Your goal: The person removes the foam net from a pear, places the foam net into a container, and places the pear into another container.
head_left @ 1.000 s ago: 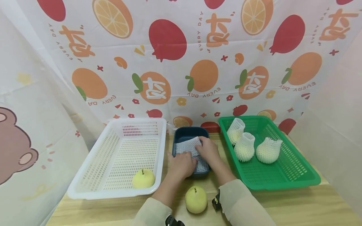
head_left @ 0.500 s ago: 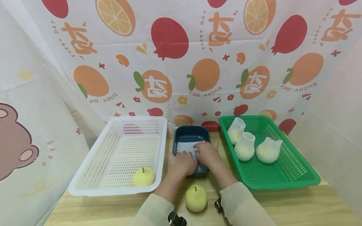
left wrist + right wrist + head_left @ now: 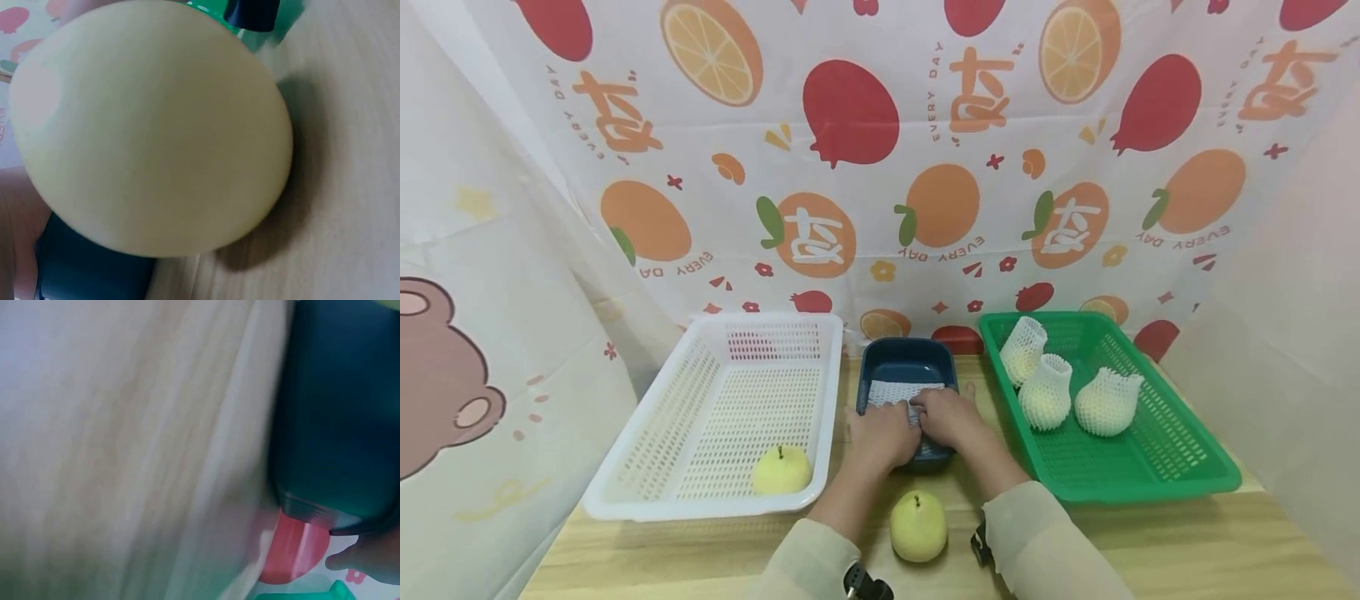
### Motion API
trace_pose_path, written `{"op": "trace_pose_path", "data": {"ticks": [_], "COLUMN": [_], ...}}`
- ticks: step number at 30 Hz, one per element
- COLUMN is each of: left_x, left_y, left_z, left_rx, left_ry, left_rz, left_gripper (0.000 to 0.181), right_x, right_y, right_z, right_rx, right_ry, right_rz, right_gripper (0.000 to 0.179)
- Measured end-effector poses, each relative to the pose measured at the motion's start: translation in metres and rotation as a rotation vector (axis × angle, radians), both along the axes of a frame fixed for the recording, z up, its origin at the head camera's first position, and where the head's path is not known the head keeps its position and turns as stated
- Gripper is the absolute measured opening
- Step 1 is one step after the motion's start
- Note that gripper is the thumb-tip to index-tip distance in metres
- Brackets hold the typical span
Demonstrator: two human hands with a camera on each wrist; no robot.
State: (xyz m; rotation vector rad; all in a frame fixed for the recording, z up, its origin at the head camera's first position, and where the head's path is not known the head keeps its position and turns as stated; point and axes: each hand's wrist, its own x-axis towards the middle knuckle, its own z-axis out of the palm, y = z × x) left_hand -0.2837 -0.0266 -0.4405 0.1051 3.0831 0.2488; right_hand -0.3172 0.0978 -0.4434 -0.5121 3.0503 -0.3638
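Observation:
A dark blue box point(image 3: 908, 350) stands between two baskets, with white foam fruit nets point(image 3: 891, 392) lying in it. My left hand point(image 3: 883, 437) is over the box's left side, its curled fingers holding the nets. From the right, my right hand point(image 3: 951, 418) pinches the netting close beside the left fingertips. Both hands hide the fingertips and much of the netting. A yellow-green pear point(image 3: 918, 527) stands on the table between my forearms, and this pear point(image 3: 153, 131) fills the left wrist view. The right wrist view shows the box's outer wall point(image 3: 344, 419).
On the left is a white basket point(image 3: 662, 450) with one pear point(image 3: 781, 471) in its near right corner. A green basket point(image 3: 1150, 462) on the right holds several pears in foam nets point(image 3: 1045, 396). A printed curtain point(image 3: 880, 208) hangs behind the wooden table point(image 3: 700, 554).
My right hand has moved down and slightly nearer on the netting. The net's raised edge has dropped lower into the box. My left hand has stayed about where it was.

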Motion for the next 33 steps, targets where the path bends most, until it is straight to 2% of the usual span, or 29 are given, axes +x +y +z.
{"op": "trace_pose_path", "data": {"ticks": [5, 8, 12, 16, 19, 22, 24, 26, 28, 31, 33], "left_x": [0.009, 0.016, 0.030, 0.051, 0.069, 0.082, 0.088, 0.094, 0.098, 0.103, 0.104], "left_y": [-0.006, -0.010, -0.015, -0.021, -0.028, -0.037, -0.042, -0.046, -0.049, -0.053, -0.054], "left_z": [0.000, 0.003, 0.011, 0.022, 0.027, 0.027, 0.025, 0.022, 0.020, 0.021, 0.022], "left_rx": [0.074, 0.100, 0.184, 0.353, 0.473, 0.581, 0.638, 0.668, 0.678, 0.671, 0.671], "left_ry": [0.160, 0.261, 0.371, 0.400, 0.383, 0.361, 0.316, 0.251, 0.154, 0.000, -0.071], "left_rz": [-0.017, -0.060, -0.182, -0.327, -0.375, -0.375, -0.376, -0.392, -0.416, -0.445, -0.457], "left_gripper": [0.039, 0.036, 0.032, 0.028, 0.025, 0.020, 0.019, 0.022, 0.031, 0.051, 0.062], "right_x": [0.006, 0.013, 0.030, 0.048, 0.060, 0.071, 0.076, 0.081, 0.084, 0.087, 0.088], "right_y": [0.004, 0.007, 0.015, 0.022, 0.027, 0.032, 0.035, 0.037, 0.038, 0.039, 0.039], "right_z": [0.004, 0.010, 0.025, 0.040, 0.050, 0.058, 0.062, 0.064, 0.064, 0.064, 0.065], "right_rx": [-0.092, -0.153, -0.291, -0.413, -0.468, -0.503, -0.509, -0.508, -0.501, -0.494, -0.492], "right_ry": [0.053, 0.093, 0.104, 0.058, 0.022, -0.031, -0.075, -0.116, -0.159, -0.210, -0.245], "right_rz": [0.036, 0.063, 0.080, 0.089, 0.136, 0.209, 0.272, 0.341, 0.399, 0.448, 0.461], "right_gripper": [0.032, 0.031, 0.026, 0.022, 0.021, 0.019, 0.019, 0.018, 0.018, 0.019, 0.021]}}
